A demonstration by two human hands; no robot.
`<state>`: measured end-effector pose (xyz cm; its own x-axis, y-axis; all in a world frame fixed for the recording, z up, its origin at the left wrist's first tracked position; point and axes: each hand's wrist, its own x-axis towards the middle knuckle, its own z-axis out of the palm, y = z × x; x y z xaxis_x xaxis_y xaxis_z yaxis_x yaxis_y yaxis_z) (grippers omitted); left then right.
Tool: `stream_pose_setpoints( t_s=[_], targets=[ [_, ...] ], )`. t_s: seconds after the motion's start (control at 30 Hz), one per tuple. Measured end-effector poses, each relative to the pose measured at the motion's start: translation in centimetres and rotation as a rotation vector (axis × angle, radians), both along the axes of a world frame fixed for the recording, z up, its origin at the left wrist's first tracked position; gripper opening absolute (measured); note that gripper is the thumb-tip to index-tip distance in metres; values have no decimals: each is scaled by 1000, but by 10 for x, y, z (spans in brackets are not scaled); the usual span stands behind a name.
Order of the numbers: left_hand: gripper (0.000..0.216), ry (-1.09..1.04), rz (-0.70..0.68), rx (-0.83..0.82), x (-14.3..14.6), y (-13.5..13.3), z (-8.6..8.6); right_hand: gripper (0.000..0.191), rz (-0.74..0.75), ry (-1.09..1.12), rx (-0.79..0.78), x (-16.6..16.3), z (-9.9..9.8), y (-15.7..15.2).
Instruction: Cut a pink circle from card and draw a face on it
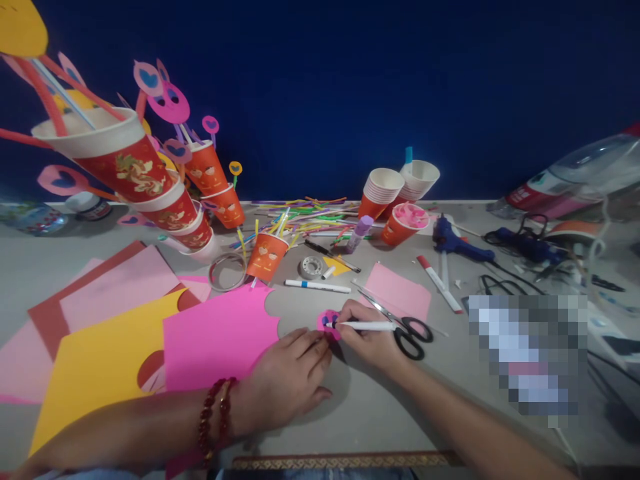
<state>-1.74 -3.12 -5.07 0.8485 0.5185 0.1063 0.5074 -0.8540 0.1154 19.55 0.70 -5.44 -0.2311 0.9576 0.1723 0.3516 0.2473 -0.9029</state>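
Observation:
My right hand (367,340) is closed around a white marker (370,325), its dark tip on a small magenta paper cutout (323,321) with blue marks. My left hand (293,373) lies with fingers stretched out, fingertips at the cutout's lower left edge; the palm side is hidden. Under and beside that hand is a magenta paper sheet (215,333) with scalloped bites cut from its edge. Black-handled scissors (410,337) lie just behind my right hand, partly over a light pink paper (400,287). A capped white marker (317,287) rests behind the cutout.
Yellow paper (105,353) and other sheets spread at left. Stacked red cups (133,167) with paper faces tower at back left. An orange cup (267,257), tape roll (313,267), glue stick (360,233) and colourful straws (300,217) stand or lie behind. A blue glue gun (457,241) lies right.

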Motion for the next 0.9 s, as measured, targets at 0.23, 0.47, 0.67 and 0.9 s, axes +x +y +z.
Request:
stream_pose_setpoints(
  t_s=[0.23, 0.47, 0.67, 0.9],
  targets=[
    [56, 13, -3, 28, 0, 0, 1, 13, 2, -18, -13, 0, 0, -1],
    [57, 10, -10, 33, 0, 1, 1, 12, 9, -27, -3, 1, -2, 0],
    [57, 19, -4, 29, 0, 0, 2, 12, 14, -23, -19, 1, -2, -1],
    [57, 27, -2, 41, 1, 0, 1, 13, 17, -9, -9, 0, -1, -1]
  ],
)
